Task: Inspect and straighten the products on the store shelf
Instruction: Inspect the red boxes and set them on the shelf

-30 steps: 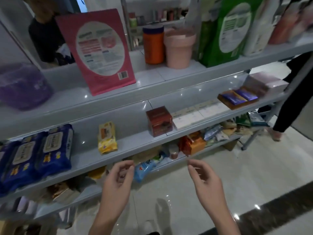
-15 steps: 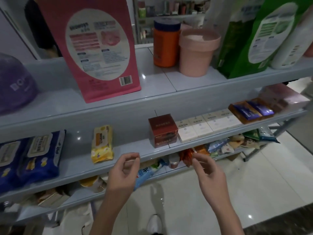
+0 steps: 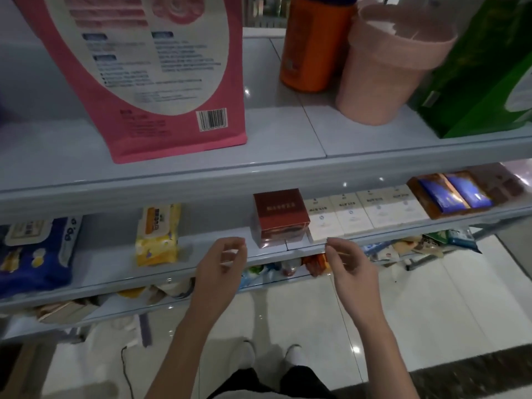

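Head view: a glossy, film-wrapped red box, roughly cube-shaped, sits at the front lip of the smooth grey metal shelf. Just below the box, the left hand and right hand flank it without touching, fingers loosely curled, thumbs apart from them, holding nothing. Just right of the box lie flat cream cartons. Left of it, well apart, lies a soft yellow wipes pack.

Four white boxes, one red box, one yellow wipes pack, one orange canister
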Action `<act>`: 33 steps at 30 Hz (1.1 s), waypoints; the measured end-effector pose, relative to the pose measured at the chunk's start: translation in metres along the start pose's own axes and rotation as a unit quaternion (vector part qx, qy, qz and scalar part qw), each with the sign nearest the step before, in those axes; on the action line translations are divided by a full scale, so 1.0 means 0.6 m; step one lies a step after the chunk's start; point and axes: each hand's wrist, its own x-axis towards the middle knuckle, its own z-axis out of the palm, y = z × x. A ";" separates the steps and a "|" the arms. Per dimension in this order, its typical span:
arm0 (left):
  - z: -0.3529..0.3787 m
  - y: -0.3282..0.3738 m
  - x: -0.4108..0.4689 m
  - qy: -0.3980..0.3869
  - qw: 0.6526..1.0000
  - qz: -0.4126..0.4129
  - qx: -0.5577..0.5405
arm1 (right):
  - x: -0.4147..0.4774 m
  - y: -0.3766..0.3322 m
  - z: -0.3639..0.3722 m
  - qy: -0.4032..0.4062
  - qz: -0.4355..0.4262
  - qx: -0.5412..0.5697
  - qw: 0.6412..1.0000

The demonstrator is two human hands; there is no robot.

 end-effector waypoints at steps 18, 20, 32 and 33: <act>0.172 -0.044 0.097 0.106 0.977 -0.167 -0.081 | 0.213 0.096 0.044 -0.212 0.053 -0.063 0.974; 0.179 -0.048 0.100 0.094 0.979 -0.165 -0.079 | 0.217 0.100 0.050 -0.238 0.049 -0.082 0.967; 0.173 -0.045 0.087 0.089 0.988 -0.123 -0.015 | 0.203 0.074 0.059 -0.253 0.005 -0.080 0.964; 0.172 -0.043 0.082 0.092 0.989 -0.116 -0.014 | 0.198 0.072 0.058 -0.246 -0.003 -0.072 0.966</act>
